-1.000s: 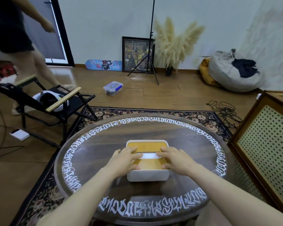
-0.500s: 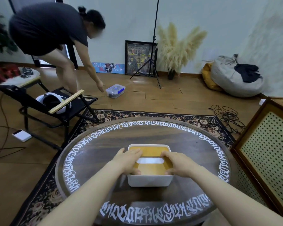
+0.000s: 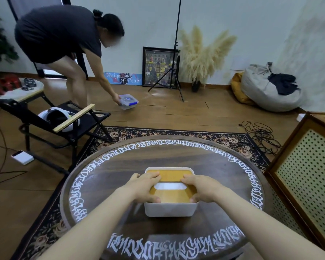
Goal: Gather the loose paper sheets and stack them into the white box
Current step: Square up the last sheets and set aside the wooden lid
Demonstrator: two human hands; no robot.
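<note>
Soft, even indoor light, faint glare on the glossy table [image 3: 204, 166] (edges bowed by the wide lens).

Box [image 3: 170, 209] on table [image 3: 214, 166] centre; chair [image 3: 64, 124] behind-left

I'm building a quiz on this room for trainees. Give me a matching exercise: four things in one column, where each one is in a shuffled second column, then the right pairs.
Things:
1. white box
2. clear container with blue clips
3. white helmet
4. framed picture

Places:
A. on the black folding chair
B. leaning against the far wall
C. on the round table, with the left hand and right hand on it
D. just above the wooden floor, held by a bending person

Pairs: 1-C, 2-D, 3-A, 4-B
</note>
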